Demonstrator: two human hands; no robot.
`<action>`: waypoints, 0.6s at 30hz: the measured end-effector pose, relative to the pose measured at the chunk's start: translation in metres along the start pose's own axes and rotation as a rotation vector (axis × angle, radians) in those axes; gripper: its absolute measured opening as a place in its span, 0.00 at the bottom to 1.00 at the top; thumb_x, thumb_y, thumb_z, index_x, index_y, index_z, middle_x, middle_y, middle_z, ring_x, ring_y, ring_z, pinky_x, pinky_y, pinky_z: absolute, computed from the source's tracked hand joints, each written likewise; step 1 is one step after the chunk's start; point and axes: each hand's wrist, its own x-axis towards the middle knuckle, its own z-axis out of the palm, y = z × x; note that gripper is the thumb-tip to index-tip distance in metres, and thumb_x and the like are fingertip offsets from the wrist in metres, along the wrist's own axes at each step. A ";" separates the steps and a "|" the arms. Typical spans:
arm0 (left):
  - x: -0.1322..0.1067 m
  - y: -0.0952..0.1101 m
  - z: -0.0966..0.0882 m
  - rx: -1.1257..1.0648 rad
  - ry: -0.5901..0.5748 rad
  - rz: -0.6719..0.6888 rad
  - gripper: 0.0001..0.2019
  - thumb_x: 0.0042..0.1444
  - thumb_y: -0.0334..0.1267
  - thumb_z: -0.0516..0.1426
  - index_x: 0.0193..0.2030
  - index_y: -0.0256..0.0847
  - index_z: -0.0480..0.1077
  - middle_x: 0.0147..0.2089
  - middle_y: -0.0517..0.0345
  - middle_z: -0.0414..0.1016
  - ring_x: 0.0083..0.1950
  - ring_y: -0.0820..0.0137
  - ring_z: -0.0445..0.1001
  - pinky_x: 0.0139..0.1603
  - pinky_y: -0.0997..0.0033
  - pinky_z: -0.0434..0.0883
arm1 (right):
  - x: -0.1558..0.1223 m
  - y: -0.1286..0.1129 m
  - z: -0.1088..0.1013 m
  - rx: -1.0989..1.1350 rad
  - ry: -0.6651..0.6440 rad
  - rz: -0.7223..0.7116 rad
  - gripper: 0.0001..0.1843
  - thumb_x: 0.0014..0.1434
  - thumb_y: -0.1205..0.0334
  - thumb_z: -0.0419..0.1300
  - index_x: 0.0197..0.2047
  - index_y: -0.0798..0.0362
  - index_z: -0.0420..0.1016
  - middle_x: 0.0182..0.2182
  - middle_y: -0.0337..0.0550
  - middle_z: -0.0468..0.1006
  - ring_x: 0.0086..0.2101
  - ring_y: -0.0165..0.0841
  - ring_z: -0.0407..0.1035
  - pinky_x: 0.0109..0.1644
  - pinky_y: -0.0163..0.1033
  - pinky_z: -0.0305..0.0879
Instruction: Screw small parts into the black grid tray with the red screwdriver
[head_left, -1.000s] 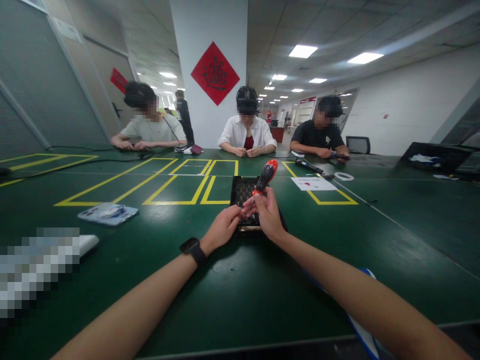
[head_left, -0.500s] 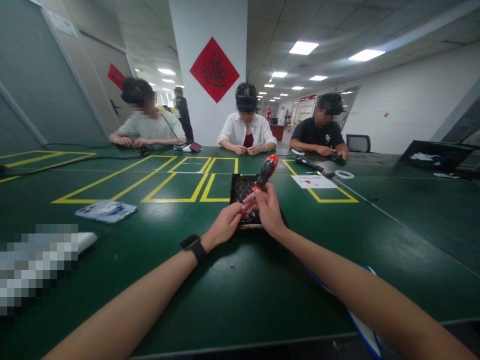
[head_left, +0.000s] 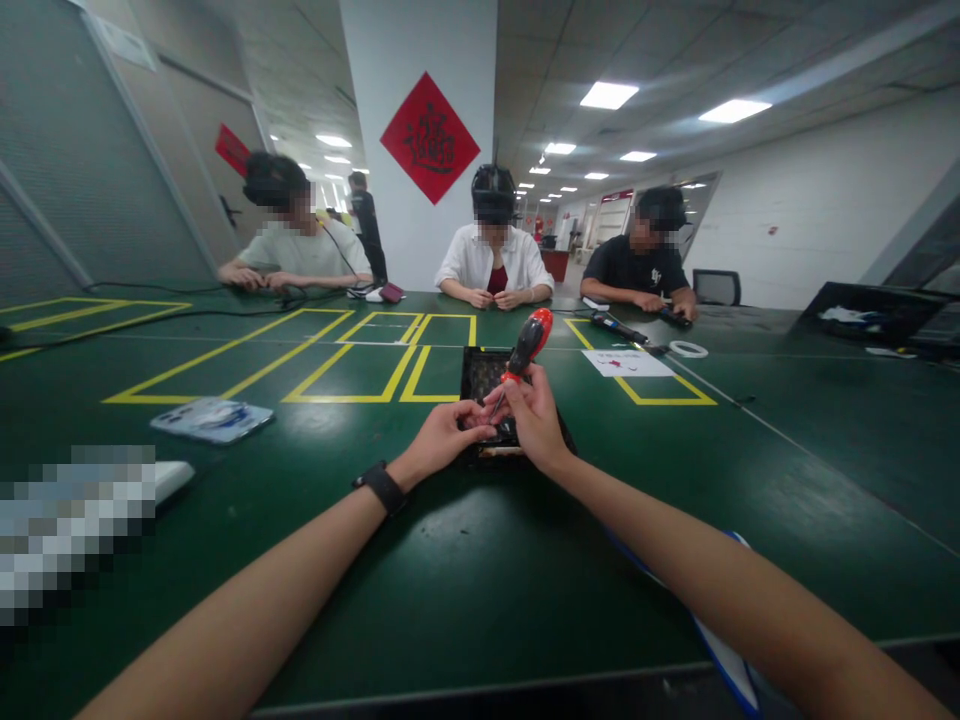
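My right hand [head_left: 538, 418] is closed around a screwdriver [head_left: 531, 343] with a black and red handle. The handle points up and away, and the thin shaft slants down to the left. My left hand [head_left: 454, 432], with a dark watch band on its wrist, is at the shaft's tip. Its thumb and fingers are curled together; anything pinched there is too small to make out. Beneath both hands lies a black tray-like case [head_left: 474, 372] with small dark compartments or parts inside, partly covered by the hands.
A phone [head_left: 212, 418] in a pale case lies to the left on the green table [head_left: 450, 610]. White paper [head_left: 628, 363] and a tape ring [head_left: 688, 349] are at the far right. Three people sit across the table. A blue-edged item [head_left: 724, 650] is under my right forearm.
My left hand has shifted slightly left, its thumb now lower and more apart from the screwdriver shaft. The screwdriver has moved a little to the left in my right hand.
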 end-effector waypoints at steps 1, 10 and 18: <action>0.000 -0.001 -0.001 0.004 -0.004 0.004 0.14 0.48 0.46 0.59 0.32 0.35 0.70 0.26 0.62 0.69 0.28 0.75 0.64 0.32 0.75 0.62 | 0.000 -0.001 0.000 0.017 -0.012 0.013 0.17 0.58 0.51 0.52 0.47 0.49 0.57 0.26 0.34 0.73 0.23 0.24 0.68 0.25 0.30 0.67; 0.000 0.005 0.001 0.002 -0.013 0.032 0.14 0.49 0.45 0.58 0.38 0.37 0.69 0.30 0.61 0.71 0.30 0.75 0.65 0.33 0.75 0.64 | -0.001 0.002 -0.006 0.091 -0.014 0.066 0.19 0.59 0.51 0.50 0.52 0.50 0.58 0.24 0.35 0.73 0.22 0.25 0.68 0.23 0.30 0.67; 0.000 0.003 0.000 0.120 -0.032 0.072 0.13 0.53 0.46 0.55 0.33 0.35 0.68 0.27 0.62 0.67 0.29 0.75 0.62 0.31 0.75 0.60 | -0.003 -0.001 -0.003 0.084 -0.022 0.073 0.18 0.60 0.51 0.49 0.51 0.50 0.58 0.24 0.35 0.73 0.23 0.26 0.69 0.24 0.31 0.68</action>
